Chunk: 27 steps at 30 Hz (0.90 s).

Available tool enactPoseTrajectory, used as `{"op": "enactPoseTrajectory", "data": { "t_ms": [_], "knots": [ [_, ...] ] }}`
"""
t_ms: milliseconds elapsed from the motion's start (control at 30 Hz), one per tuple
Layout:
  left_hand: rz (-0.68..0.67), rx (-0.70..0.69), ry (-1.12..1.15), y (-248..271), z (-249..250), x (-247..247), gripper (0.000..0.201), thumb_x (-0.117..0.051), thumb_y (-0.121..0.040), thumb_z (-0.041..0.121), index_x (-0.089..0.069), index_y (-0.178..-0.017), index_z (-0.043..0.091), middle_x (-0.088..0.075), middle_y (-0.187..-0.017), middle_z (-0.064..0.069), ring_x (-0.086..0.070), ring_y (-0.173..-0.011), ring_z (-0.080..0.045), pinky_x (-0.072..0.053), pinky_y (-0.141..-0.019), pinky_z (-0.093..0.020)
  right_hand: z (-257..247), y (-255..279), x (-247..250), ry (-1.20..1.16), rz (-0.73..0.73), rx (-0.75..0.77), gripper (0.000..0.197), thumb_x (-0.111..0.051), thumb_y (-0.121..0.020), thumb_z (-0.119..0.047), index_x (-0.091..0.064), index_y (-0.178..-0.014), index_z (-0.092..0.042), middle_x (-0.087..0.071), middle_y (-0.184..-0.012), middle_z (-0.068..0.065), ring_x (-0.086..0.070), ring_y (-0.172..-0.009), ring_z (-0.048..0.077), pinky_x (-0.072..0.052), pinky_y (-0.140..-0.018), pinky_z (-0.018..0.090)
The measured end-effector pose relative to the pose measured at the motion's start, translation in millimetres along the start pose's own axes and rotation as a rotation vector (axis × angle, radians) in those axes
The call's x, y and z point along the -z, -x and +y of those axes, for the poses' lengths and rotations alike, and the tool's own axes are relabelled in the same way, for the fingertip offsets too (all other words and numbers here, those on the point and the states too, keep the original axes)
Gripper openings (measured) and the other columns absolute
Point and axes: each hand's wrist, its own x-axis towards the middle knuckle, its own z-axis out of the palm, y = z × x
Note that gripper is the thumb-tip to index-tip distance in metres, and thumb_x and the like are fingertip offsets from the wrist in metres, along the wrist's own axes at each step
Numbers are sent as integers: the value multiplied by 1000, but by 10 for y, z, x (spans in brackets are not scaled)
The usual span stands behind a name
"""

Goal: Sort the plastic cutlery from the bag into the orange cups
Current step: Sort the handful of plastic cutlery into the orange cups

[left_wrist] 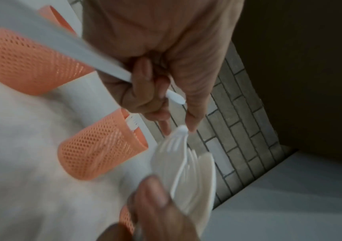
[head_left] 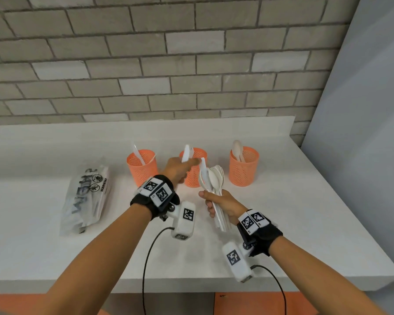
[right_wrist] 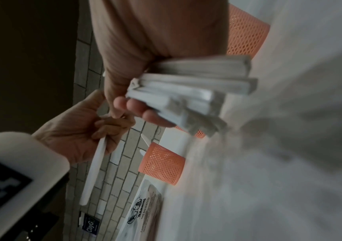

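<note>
Three orange mesh cups stand in a row: the left cup (head_left: 142,168) holds a knife, the middle cup (head_left: 194,169) forks, the right cup (head_left: 243,167) spoons. My right hand (head_left: 215,204) grips a bundle of white forks and spoons (head_left: 212,178) upright by the handles (right_wrist: 186,91), in front of the middle cup. My left hand (head_left: 183,167) hovers before the middle cup with one white cutlery piece (head_left: 187,153) held in its curled fingers. In the left wrist view its thumb and forefinger (left_wrist: 192,127) touch the top of the bundle (left_wrist: 186,163).
The clear printed cutlery bag (head_left: 87,194) lies flat on the white counter (head_left: 305,212), left of the cups. A brick wall runs behind the counter and a grey wall closes the right side. Camera cables hang from both wrists over the front edge.
</note>
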Motion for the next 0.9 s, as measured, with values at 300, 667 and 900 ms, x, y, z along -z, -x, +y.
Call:
{"op": "enactPoseTrajectory", "data": {
  "t_ms": [300,667,900],
  "knots": [
    [89,-96,-36,-91,-49,-162,28,-71,-80,24,-55,-61,12,-55,-68,-10,-37,-37,-10,-28,-34,-16,-11,-3,104,12,-23,-28,18,-66,-85,-19,-54,-73,-14,-52,-46,-4,-47,-39,8,-40,-41,20],
    [271,-241,29,-158,-113,-282,18,-64,-86,18,-60,-74,5,-55,-54,-5,-48,-32,-3,-40,-43,-11,-34,-24,208,-8,-4,54,13,-60,-90,-26,-54,-86,-15,-59,-54,0,-49,-39,9,-42,-41,20],
    [204,-177,-67,-193,-162,-384,27,-62,-87,22,-59,-64,9,-54,-54,-1,-50,-32,-2,-39,-46,-14,-25,-70,252,-7,-4,81,14,-58,-90,-28,-56,-92,-14,-62,-56,2,-50,-40,11,-44,-42,21]
  ]
}}
